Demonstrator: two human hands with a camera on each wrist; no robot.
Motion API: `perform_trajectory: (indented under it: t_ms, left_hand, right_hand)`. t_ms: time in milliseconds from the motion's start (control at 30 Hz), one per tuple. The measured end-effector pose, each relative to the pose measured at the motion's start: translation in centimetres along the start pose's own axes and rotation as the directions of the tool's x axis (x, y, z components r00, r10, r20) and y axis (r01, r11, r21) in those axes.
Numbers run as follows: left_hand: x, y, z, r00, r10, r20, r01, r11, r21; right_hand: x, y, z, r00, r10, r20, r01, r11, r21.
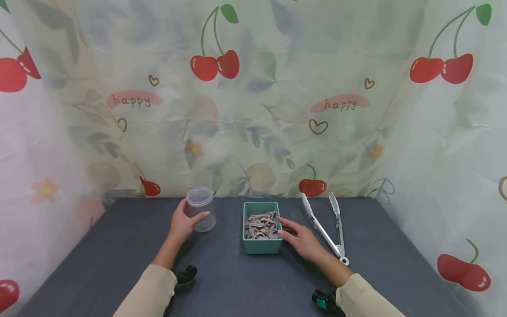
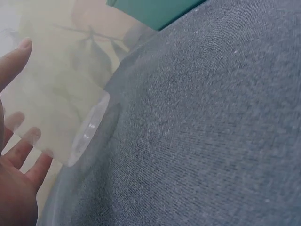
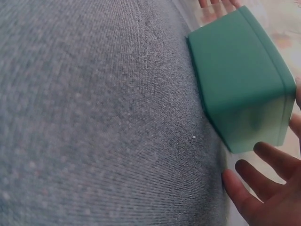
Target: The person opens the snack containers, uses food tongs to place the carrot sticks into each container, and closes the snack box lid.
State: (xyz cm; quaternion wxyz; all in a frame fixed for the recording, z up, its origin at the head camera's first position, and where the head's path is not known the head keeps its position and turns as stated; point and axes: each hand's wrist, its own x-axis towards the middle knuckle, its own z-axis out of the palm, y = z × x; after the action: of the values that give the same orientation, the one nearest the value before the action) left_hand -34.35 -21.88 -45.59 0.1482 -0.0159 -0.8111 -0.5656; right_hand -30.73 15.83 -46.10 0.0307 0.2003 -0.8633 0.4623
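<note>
My left hand (image 1: 183, 223) is wrapped around an upright clear plastic jar (image 1: 206, 220) at the back left. Its thumb crosses the front of the jar, and the other fingers are at the far left side. In the left wrist view, fingertips (image 2: 33, 135) show through the clear wall. A teal rectangular box (image 1: 261, 247) stands in the middle, filled with greyish-brown twisted strips (image 1: 261, 225). My right hand (image 1: 304, 242) is at the box's right side, thumb and index fingertip right at the rim. The right wrist view shows its lower fingers (image 3: 256, 181) extended and spread beside the box.
Metal tongs (image 1: 325, 229) lie spread on the table to the right of my right hand, tips pointing away. A dark cloth covers the table (image 1: 237, 286). A printed curtain (image 1: 253, 110) hangs along the table's back edge and both sides.
</note>
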Motion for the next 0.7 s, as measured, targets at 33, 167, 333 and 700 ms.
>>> perform_trajectory:
  t_ms: [33, 167, 333, 700]
  left_hand:
    - [0.0, 0.1, 0.1, 1.0, 0.006, 0.003, -0.006, 1.0, -0.003]
    - [-0.3, 0.6, 0.2, 1.0, 0.024, 0.011, -0.023, 1.0, -0.015]
    - [-0.8, 1.4, 0.4, 0.999, 0.035, 0.025, -0.033, 0.999, -0.04]
    - [-2.1, 2.8, 1.4, 0.997, 0.065, 0.034, -0.061, 0.991, -0.121]
  right_hand:
    - [0.0, 0.0, 0.0, 1.0, 0.003, 0.0, -0.003, 1.0, 0.003]
    - [-0.2, -0.1, -0.1, 1.0, -0.008, 0.002, 0.008, 1.0, 0.023]
    - [-0.3, 0.1, -0.1, 1.0, -0.031, -0.004, 0.031, 0.998, 0.048]
    - [0.0, 0.3, -0.3, 1.0, 0.005, 0.006, -0.005, 1.0, 0.003]
